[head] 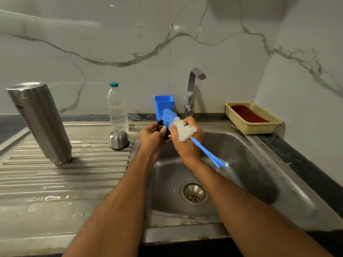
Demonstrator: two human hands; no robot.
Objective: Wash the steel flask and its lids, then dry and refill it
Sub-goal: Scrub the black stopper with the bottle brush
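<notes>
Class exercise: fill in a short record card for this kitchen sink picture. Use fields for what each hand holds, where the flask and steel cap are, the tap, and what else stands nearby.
Left hand: grips a small black lid over the sink
Right hand: holds a blue and white bottle brush by the bristle end, against the lid
Steel flask: mouth down on the drainboard, tilted
Steel cap: open end down on the drainboard
Tap: no water seen running
Nearby: water bottle, blue cup, basket with red cloth
</notes>
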